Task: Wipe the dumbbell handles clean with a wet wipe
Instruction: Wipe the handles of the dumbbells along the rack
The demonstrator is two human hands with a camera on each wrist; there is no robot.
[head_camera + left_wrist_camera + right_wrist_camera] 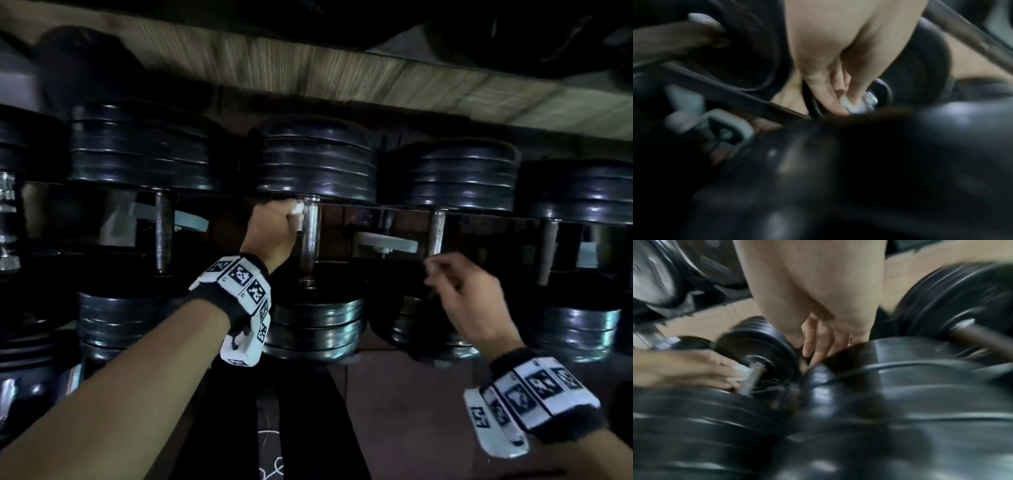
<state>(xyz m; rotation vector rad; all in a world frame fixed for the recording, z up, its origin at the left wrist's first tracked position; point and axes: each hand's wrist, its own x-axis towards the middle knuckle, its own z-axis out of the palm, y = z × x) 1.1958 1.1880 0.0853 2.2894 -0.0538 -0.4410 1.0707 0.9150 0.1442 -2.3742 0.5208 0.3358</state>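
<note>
Left hand (pixel 272 228) clamps the wipe (pixel 297 209) against the handle (pixel 310 236) beside it and should twist fully around; right hand (pixel 469 301) hovers loosely curled.

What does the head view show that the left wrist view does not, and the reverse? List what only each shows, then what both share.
Only the head view: the whole row of dumbbells on the rack, the right hand held loose beside the neighbouring handle, and both wrist bands.

Only the left wrist view: a blurred close look at the fingers from the palm side.

Both: the left hand pressing the white wet wipe against the shiny handle.
</note>
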